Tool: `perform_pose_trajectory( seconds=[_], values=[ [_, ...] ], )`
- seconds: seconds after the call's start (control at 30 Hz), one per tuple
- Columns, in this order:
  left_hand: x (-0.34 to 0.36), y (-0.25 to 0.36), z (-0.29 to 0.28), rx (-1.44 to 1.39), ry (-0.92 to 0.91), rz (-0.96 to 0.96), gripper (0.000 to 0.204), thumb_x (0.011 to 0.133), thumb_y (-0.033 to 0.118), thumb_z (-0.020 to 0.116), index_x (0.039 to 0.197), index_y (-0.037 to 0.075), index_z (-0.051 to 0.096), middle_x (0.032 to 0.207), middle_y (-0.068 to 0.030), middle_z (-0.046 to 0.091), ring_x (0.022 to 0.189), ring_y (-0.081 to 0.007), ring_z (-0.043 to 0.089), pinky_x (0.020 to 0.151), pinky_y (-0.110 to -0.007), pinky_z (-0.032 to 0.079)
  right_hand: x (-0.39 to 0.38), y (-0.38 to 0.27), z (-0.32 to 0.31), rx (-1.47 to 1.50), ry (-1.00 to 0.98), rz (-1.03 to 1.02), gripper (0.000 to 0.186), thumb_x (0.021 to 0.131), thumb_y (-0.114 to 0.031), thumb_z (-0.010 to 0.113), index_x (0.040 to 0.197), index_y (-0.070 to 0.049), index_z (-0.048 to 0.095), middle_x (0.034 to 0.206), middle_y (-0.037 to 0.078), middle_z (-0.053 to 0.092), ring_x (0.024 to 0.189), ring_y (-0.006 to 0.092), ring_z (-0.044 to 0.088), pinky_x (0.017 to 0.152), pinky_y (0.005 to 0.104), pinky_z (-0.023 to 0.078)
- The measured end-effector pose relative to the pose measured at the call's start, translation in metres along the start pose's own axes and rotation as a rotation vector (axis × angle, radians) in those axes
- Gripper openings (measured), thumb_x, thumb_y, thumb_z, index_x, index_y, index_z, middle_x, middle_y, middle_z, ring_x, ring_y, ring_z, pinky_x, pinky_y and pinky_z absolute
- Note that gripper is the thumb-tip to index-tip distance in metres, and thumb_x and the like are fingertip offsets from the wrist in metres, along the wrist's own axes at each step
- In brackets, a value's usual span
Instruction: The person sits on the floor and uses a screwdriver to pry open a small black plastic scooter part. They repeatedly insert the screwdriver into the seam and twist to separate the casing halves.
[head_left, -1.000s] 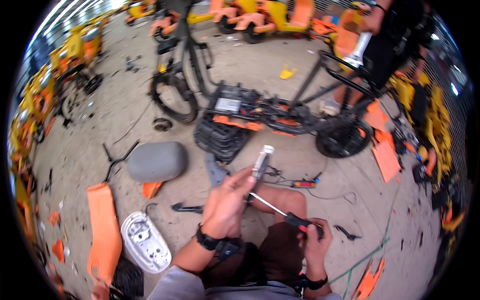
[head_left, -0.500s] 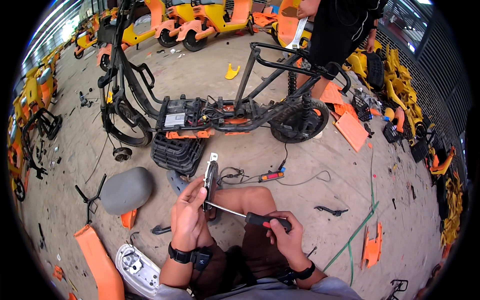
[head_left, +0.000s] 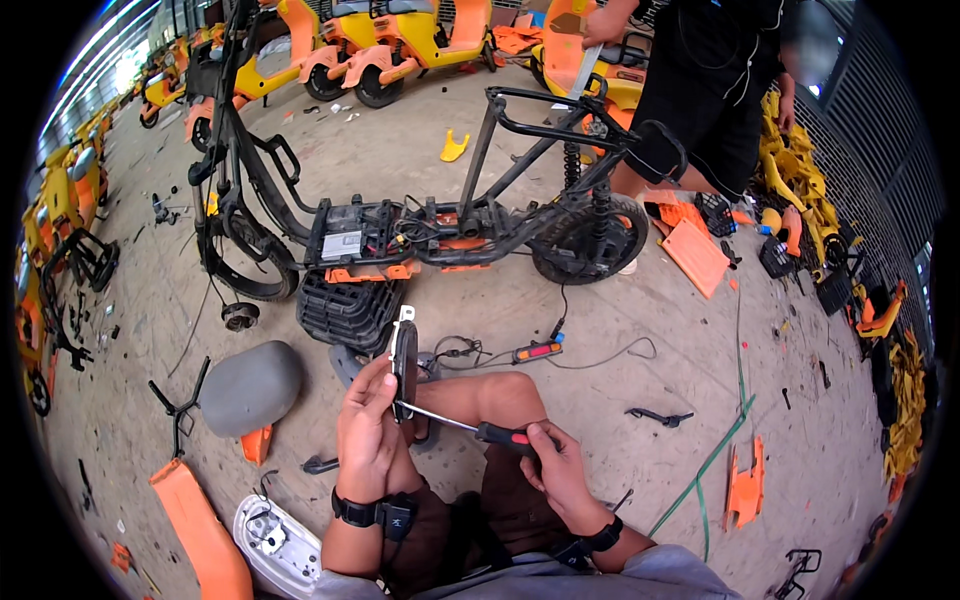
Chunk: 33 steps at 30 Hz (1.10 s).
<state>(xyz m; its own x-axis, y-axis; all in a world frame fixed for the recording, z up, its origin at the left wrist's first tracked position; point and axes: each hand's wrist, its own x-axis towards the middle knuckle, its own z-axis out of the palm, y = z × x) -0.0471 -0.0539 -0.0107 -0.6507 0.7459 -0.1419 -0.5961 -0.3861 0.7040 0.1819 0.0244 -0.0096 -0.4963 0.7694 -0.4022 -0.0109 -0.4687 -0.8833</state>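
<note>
My left hand (head_left: 366,425) holds up a flat, dark, round-edged part (head_left: 404,362) with a white metal tab at its top; it is seen nearly edge-on, so its exact kind does not show. Closed round a screwdriver (head_left: 500,436) with a black and red handle is my right hand (head_left: 562,475). The metal shaft points left, and its tip meets the lower edge of the part. Both hands are above my bent legs. Beyond them stands a stripped black scooter frame (head_left: 480,235) with wheels and exposed wiring.
A grey seat (head_left: 252,388), an orange panel (head_left: 200,530) and a white shell (head_left: 275,540) lie at left. A black crate (head_left: 350,310) sits below the frame. A red-orange light (head_left: 538,352) trails a cable. A green strap (head_left: 705,470) lies at right; another person (head_left: 700,90) stands behind the frame.
The screwdriver has shifted slightly left and up, its tip still at the part's lower edge. My right-hand fingers sit differently on the handle. The standing person has moved a little right.
</note>
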Motion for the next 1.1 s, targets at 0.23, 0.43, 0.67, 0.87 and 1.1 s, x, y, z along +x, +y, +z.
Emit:
perform_pose_trajectory(
  seconds=[0.23,0.43,0.67,0.87,1.1],
  values=[
    [0.006,-0.002,-0.003,-0.013,-0.039,-0.073,0.039,0.1,0.025,0.045,0.126,-0.005,0.05,0.111,-0.0223,0.064,0.098,-0.0305,0.065,0.084,-0.039,0.054,-0.006,-0.003,-0.01,0.136,0.065,-0.056,0.03,0.098,-0.031,0.051,0.1,-0.002,0.058,0.058,0.007,0.053,0.04,0.0103,0.042,0.037,0.0213,0.03],
    [0.004,0.013,-0.023,-0.208,-0.088,-0.212,0.047,0.098,0.023,0.04,0.136,-0.006,0.038,0.128,-0.0299,0.052,0.115,-0.038,0.055,0.094,-0.046,0.049,0.019,-0.019,-0.073,-0.214,0.394,-0.371,0.029,0.096,-0.029,0.057,0.107,-0.002,0.059,0.062,0.003,0.057,0.044,0.0061,0.045,0.04,0.0201,0.031],
    [0.007,0.012,-0.019,-0.073,-0.106,-0.118,0.053,0.09,0.008,0.046,0.139,-0.005,0.034,0.131,-0.0321,0.049,0.119,-0.038,0.053,0.102,-0.043,0.045,0.072,0.068,-0.196,-1.079,0.576,-0.087,0.04,0.083,-0.043,0.063,0.107,-0.012,0.065,0.081,0.016,0.068,0.079,0.0356,0.066,0.072,0.0421,0.052],
    [0.009,0.012,-0.017,-0.016,-0.056,-0.081,0.047,0.097,0.009,0.043,0.14,-0.006,0.033,0.133,-0.0312,0.047,0.121,-0.0363,0.053,0.102,-0.042,0.045,0.096,0.13,-0.21,-1.319,0.466,0.249,0.042,0.084,-0.044,0.06,0.107,-0.008,0.063,0.096,0.018,0.069,0.094,0.0366,0.065,0.081,0.045,0.053],
    [0.008,0.013,-0.013,-0.084,-0.071,-0.131,0.043,0.102,0.018,0.041,0.14,-0.002,0.037,0.136,-0.0158,0.05,0.123,-0.0346,0.052,0.099,-0.045,0.048,0.116,0.148,-0.202,-1.353,0.412,0.38,0.041,0.086,-0.042,0.057,0.11,-0.008,0.059,0.102,0.02,0.068,0.097,0.0369,0.065,0.083,0.0473,0.052]
  ],
)
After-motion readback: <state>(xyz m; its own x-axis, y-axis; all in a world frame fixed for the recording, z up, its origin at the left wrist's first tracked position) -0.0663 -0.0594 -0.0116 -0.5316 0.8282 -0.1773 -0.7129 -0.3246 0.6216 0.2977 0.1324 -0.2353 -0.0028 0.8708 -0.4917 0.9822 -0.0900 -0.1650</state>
